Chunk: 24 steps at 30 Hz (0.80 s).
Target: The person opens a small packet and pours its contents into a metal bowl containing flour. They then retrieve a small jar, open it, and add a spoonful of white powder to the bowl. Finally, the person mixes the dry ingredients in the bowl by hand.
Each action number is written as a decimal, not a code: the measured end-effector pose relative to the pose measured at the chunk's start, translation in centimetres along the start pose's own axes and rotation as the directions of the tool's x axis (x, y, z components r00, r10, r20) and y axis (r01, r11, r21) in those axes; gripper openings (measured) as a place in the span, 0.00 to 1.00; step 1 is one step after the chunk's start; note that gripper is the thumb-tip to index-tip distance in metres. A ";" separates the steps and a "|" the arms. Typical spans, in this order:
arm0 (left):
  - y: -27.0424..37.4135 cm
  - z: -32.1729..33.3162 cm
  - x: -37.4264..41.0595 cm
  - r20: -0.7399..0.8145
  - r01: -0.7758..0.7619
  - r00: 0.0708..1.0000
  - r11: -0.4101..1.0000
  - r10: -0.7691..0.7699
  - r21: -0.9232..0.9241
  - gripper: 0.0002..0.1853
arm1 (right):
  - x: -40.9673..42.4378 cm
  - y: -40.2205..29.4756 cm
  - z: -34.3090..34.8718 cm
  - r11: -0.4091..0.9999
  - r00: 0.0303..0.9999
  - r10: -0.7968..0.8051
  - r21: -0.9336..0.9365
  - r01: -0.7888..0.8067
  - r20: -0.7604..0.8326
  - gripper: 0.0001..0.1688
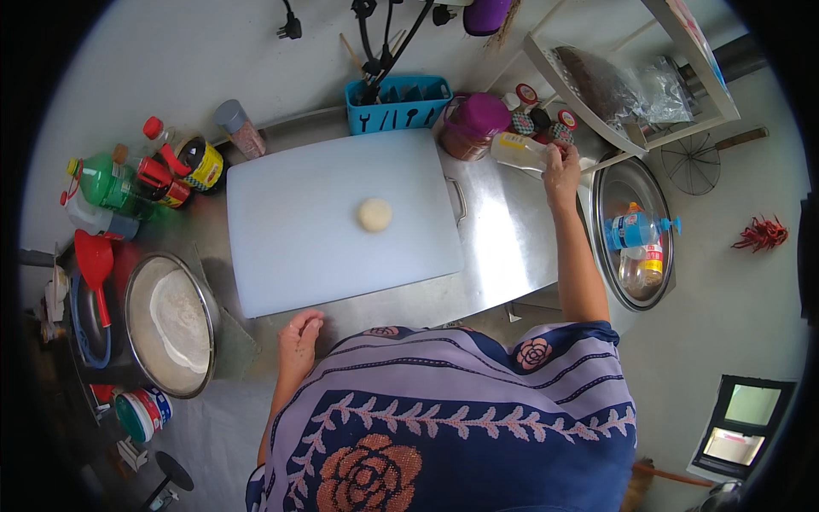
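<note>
A round ball of dough [374, 215] rests on a large white cutting board [301, 249], a little right of its middle. My right hand [561, 168] reaches to the back right, its fingers closed on the end of a clear bottle or jar with a yellow label [517, 150], beside a purple-lidded container [477, 125]. My left hand [301, 339] is near the board's front left edge, fingers loosely curled, with nothing visible in it. Left of it stands a metal bowl of flour [185, 320].
Several bottles [115, 182] and a grey-capped shaker [242, 128] line the back left. A blue utensil basket [400, 105] stands behind the board. At right are a white shelf rack [592, 105] and a round metal basin [668, 281] with bottles. A red funnel [95, 259] lies at left.
</note>
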<state>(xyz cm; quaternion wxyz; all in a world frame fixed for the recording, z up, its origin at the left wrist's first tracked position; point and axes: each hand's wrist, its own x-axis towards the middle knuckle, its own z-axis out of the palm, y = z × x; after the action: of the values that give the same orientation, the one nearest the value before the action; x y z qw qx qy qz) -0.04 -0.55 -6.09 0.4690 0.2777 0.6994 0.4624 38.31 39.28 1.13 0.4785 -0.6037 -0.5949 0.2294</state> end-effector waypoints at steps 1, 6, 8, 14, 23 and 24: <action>0.7 0.0 0.2 -0.012 -0.124 0.992 0.990 0.125 0.067 0.11 | -2.8 -3.1 1.6 0.999 0.992 -0.042 -0.018 0.044 0.116 0.20; 7.7 0.5 0.3 0.020 -0.466 0.860 0.769 0.509 0.437 0.32 | -16.4 -16.0 7.7 0.925 0.737 -0.357 0.105 0.366 0.574 0.16; 10.5 0.5 -0.5 0.074 -0.562 0.783 0.652 0.617 0.510 0.45 | -21.4 -19.3 9.6 0.827 0.535 -0.521 0.236 0.511 0.665 0.17; 6.9 -3.1 -2.7 -0.080 -0.461 0.834 0.770 0.545 0.442 0.37 | -31.9 -24.3 14.7 0.730 0.205 -0.593 0.412 0.546 0.778 0.21; 1.5 -9.5 -4.8 -0.163 -0.462 0.845 0.849 0.509 0.255 0.28 | -38.8 -27.5 18.8 0.527 0.034 -0.549 0.315 0.789 0.835 0.23; 1.6 -9.9 -5.3 -0.171 -0.463 0.847 0.857 0.503 0.227 0.29 | -39.4 -27.8 19.0 0.505 0.027 -0.559 0.314 0.804 0.829 0.23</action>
<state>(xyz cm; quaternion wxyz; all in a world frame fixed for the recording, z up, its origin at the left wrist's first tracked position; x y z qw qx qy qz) -6.97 -8.06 -1.27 0.2286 0.4315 0.6932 0.5300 0.98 3.52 4.97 0.0754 -0.0819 -0.9803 0.1630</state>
